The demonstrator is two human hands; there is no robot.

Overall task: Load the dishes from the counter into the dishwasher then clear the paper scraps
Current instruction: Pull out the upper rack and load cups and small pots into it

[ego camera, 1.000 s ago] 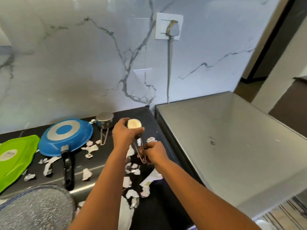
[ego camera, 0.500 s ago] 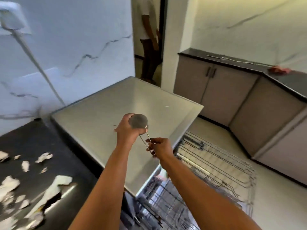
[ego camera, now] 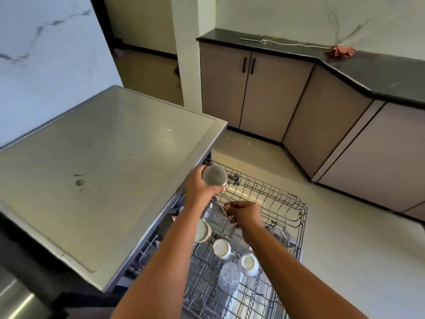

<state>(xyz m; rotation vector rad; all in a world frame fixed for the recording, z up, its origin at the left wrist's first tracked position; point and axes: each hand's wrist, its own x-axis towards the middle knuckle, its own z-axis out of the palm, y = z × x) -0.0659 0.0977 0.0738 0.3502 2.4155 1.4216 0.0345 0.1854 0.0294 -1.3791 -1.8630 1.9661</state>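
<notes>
Gripping small steel cup (ego camera: 214,175) in left hand (ego camera: 199,185), fingers wrapped behind, mostly hidden. Pinching its wire handle (ego camera: 226,204) in right hand (ego camera: 245,214) above rack (ego camera: 287,203); handle's lower end concealed.

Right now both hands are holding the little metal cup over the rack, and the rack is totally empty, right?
Not quite. The left hand and right hand do hold the little metal cup over the rack, but the head view shows the rack is not empty: white cups and a clear glass already sit in it.

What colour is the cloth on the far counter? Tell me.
Reddish pink: the cloth lies crumpled on the black counter, head view.
</notes>
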